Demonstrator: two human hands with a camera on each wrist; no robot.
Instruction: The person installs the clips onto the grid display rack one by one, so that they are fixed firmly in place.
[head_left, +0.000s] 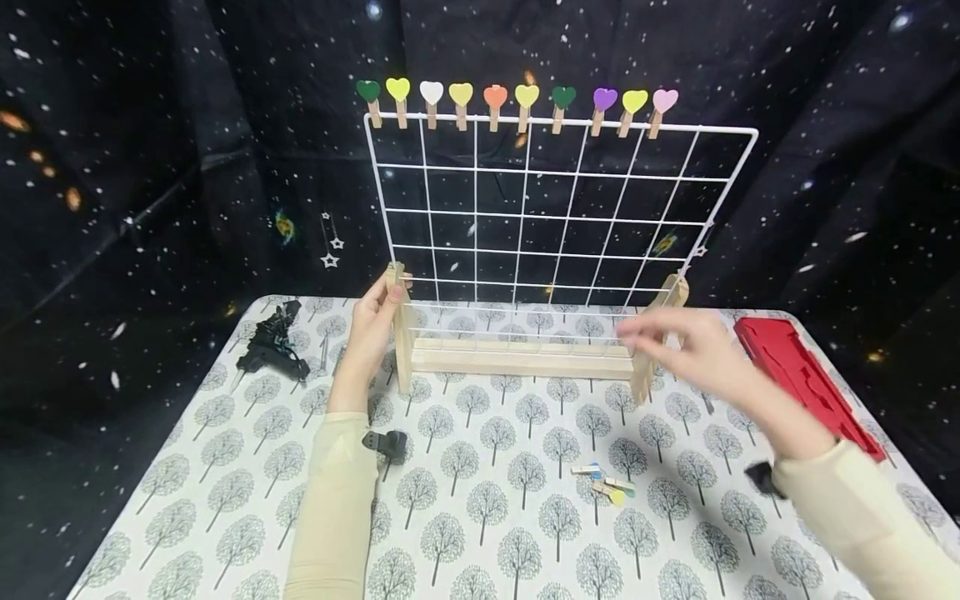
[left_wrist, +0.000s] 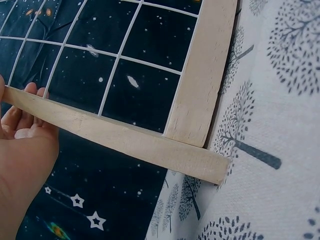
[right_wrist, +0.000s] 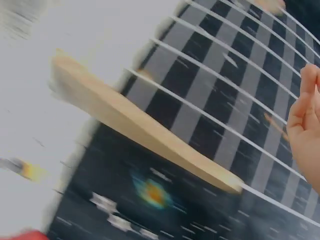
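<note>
A white wire grid (head_left: 525, 215) stands in a wooden stand (head_left: 517, 358). Along its top wire sits a row of heart clothespins, from a green one (head_left: 368, 92) at the left to a pink one (head_left: 664, 101) at the right. My left hand (head_left: 371, 321) grips the top of the stand's left upright, thumb in front; the left wrist view shows fingers (left_wrist: 30, 112) behind the wood. My right hand (head_left: 693, 346), blurred, hovers by the grid's lower right, near the right upright (head_left: 662, 337). Nothing shows between its loosely bent fingers (right_wrist: 309, 95).
A small pile of clothespins (head_left: 606, 485) lies on the tree-print cloth (head_left: 487, 500) in front of the stand. A black device (head_left: 273, 346) rests at the left, a red tray (head_left: 806, 379) at the right. A dark starry curtain (head_left: 150, 167) hangs behind.
</note>
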